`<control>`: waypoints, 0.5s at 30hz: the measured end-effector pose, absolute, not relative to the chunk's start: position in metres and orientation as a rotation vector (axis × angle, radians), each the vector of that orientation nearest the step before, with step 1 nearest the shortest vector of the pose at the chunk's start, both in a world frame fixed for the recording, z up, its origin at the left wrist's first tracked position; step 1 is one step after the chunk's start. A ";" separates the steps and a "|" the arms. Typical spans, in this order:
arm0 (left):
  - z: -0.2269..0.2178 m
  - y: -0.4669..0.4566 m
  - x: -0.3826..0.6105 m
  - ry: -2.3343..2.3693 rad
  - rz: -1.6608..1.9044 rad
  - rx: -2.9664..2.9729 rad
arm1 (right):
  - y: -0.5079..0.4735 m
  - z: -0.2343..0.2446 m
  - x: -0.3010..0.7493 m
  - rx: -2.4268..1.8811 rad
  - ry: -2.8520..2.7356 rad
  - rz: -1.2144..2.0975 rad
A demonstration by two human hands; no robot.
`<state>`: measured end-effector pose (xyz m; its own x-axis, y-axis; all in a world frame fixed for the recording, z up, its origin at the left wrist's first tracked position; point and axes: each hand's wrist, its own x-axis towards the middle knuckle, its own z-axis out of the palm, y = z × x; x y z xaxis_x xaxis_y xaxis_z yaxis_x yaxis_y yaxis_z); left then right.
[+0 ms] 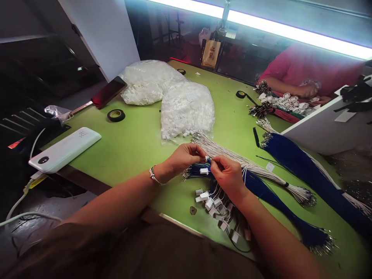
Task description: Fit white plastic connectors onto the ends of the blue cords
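My left hand point(186, 155) and my right hand point(228, 175) meet over the green table point(133, 143), fingers pinched together on a small white connector point(207, 158) and a thin wire. Under them lie a bundle of white wires point(247, 164) and a bundle of blue wires point(279, 205). Several finished wires with white connectors point(213, 203) lie near my right wrist, and one loose connector point(204, 171) sits just below my fingers.
Two clear bags of white connectors point(186, 108) point(147, 81) lie behind. A black tape roll point(116, 115), a phone point(109, 92) and a white power bank point(65, 149) are at left. More blue wires point(305, 170) lie right. A person in pink point(302, 73) works at the far right.
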<state>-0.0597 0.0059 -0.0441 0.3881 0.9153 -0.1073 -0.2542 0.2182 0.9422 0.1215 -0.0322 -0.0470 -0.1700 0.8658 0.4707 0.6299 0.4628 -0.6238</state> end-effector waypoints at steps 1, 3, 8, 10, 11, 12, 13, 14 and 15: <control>-0.045 0.006 -0.060 0.795 0.937 1.015 | -0.033 -0.047 0.121 -1.259 -1.900 0.348; -0.045 0.006 -0.060 0.791 0.923 0.989 | -0.033 -0.047 0.121 -1.272 -1.924 0.327; -0.041 0.006 -0.060 0.814 0.898 1.180 | -0.031 -0.044 0.123 -1.296 -2.014 0.345; -0.039 0.006 -0.059 0.831 0.894 1.256 | -0.030 -0.043 0.123 -1.299 -2.026 0.387; -0.038 0.005 -0.059 0.838 0.889 1.266 | -0.030 -0.042 0.123 -1.301 -2.025 0.394; -0.037 0.005 -0.059 0.840 0.883 1.261 | -0.029 -0.042 0.122 -1.309 -2.018 0.393; -0.037 0.005 -0.058 0.840 0.877 1.249 | -0.029 -0.041 0.121 -1.319 -2.006 0.389; -0.036 0.004 -0.058 0.845 0.877 1.235 | -0.029 -0.041 0.121 -1.331 -1.989 0.396; -0.036 0.004 -0.058 0.856 0.882 1.219 | -0.029 -0.041 0.121 -1.344 -1.968 0.423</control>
